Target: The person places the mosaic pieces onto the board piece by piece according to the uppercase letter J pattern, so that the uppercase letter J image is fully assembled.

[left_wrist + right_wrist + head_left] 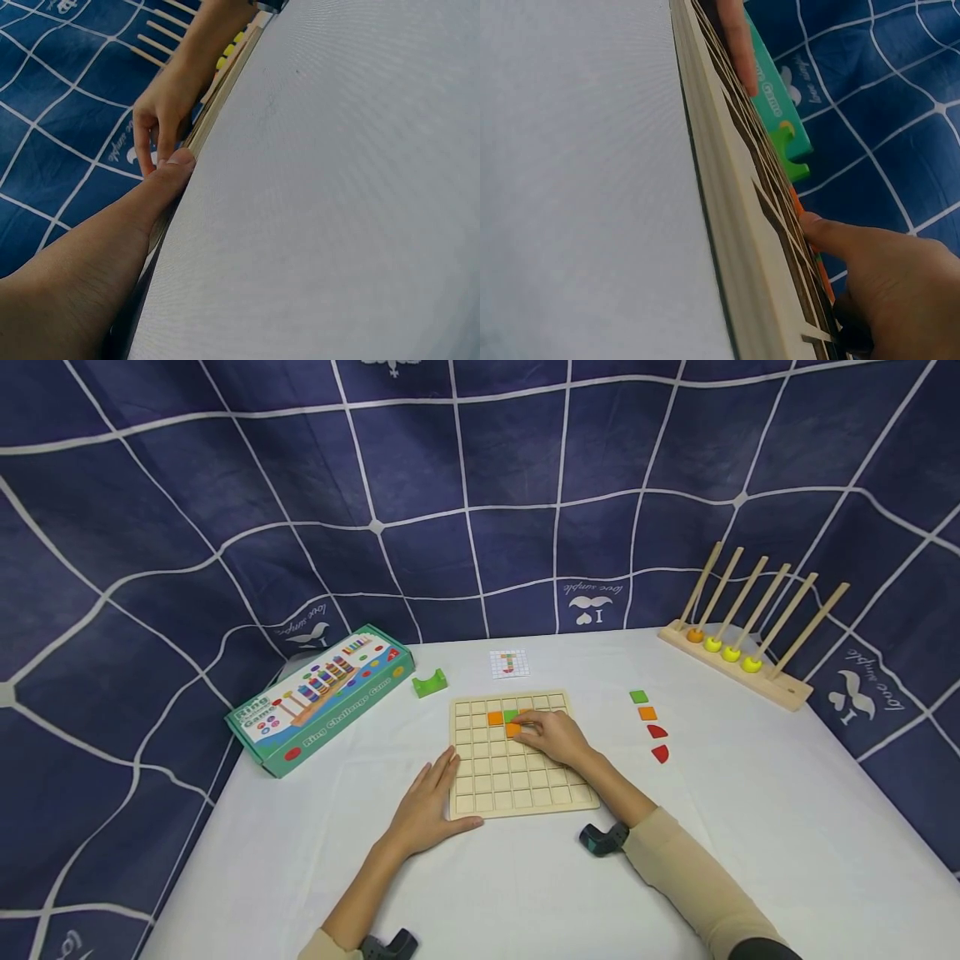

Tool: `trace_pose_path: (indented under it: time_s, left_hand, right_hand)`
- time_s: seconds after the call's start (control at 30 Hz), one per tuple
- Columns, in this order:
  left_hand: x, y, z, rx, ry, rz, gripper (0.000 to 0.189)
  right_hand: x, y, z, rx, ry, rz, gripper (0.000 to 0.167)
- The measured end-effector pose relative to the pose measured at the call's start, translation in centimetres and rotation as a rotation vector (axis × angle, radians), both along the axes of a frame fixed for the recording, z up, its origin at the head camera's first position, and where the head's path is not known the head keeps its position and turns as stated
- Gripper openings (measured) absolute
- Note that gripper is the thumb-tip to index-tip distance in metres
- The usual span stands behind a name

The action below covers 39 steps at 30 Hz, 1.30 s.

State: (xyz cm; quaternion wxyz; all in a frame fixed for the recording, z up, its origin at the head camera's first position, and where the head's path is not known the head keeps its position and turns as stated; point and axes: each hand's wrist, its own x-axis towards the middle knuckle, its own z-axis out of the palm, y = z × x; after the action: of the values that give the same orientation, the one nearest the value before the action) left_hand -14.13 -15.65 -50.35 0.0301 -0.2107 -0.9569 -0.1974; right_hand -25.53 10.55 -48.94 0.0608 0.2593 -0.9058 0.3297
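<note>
A wooden grid board (pixel 491 781) lies flat on the white table. My left hand (pixel 426 810) rests at its near left corner, fingers straight along the left edge and thumb by the front edge. Over the upper part of the board, my right hand (pixel 555 737) has its thumb and index finger at an orange square tile (pixel 512 730), seemingly pinching it at a cell. Just behind that tile sits a green tile (pixel 511 716), with another orange tile (pixel 495 718) to its left. A further orange tile shows partly behind the right fingers.
A small pattern card (pixel 510 664) lies behind the board. Green, orange and red pieces (pixel 647 713) form a column at the right. A peg stand (pixel 738 667) with beads stands at the back right. At the left are a game box (pixel 322 697) and a green notched block (pixel 430 683).
</note>
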Motion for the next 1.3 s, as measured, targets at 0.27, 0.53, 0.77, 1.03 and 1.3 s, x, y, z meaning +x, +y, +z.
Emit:
trace_pose_path:
  time_s: [0.27,0.53,0.77,1.03,1.3]
  left_hand:
    - [-0.1,0.1,0.0,0.005,0.014,-0.002,0.109]
    - [-0.1,0.1,-0.1,0.006,0.018,0.000,0.109]
    - [0.1,0.0,0.0,0.020,0.020,-0.004,0.108]
    - [0.1,0.0,0.2,0.022,0.035,-0.008,0.108]
    - [0.0,0.0,0.0,0.025,0.030,-0.009,0.108]
  right_hand:
    - [-0.1,0.2,-0.1,0.001,0.010,0.009,0.032]
    - [0.0,0.7,-0.1,-0.033,-0.024,0.035,0.032]
    - [-0.2,2.8,0.0,-0.103,-0.035,0.014,0.032]
    - [-1.1,8.6,0.9,-0.147,0.050,-0.126,0.027]
    - [-2.1,15.1,0.8,-0.184,-0.013,-0.305,0.030]
